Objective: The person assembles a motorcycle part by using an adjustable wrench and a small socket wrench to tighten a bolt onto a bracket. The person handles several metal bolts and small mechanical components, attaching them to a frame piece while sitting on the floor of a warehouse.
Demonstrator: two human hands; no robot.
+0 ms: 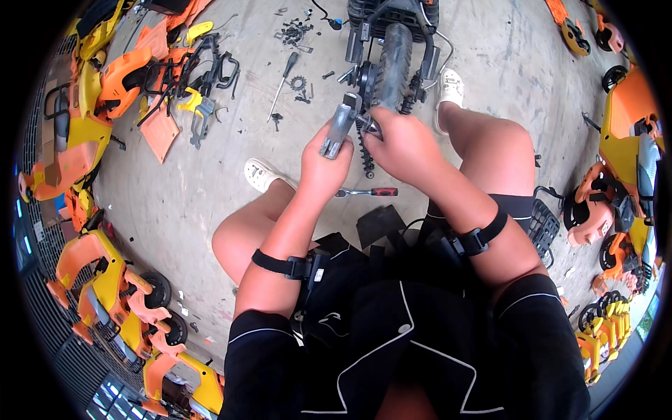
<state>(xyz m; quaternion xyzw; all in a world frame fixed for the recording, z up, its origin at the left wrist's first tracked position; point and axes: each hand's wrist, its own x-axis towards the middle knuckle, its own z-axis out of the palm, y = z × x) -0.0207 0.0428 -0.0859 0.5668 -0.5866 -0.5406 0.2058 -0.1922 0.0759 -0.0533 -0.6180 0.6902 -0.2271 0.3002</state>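
Observation:
My left hand (325,162) grips a grey metal tool (340,126), held upright over the floor between my knees. Close on its right, my right hand (402,143) is closed on a small metal part at the black drive chain (365,150), which hangs below a small knobby wheel (392,59). The wheel belongs to a dark frame assembly (392,21) standing in front of me. Both hands almost touch at the wheel's near end. What exactly my right fingers pinch is hidden.
A ratchet wrench with a red and black handle (367,192) lies on the concrete under my hands. A screwdriver (283,78), a sprocket (299,83) and small fasteners (294,31) lie further off. Orange and yellow plastic toy-vehicle bodies (105,91) are piled left and right (623,161).

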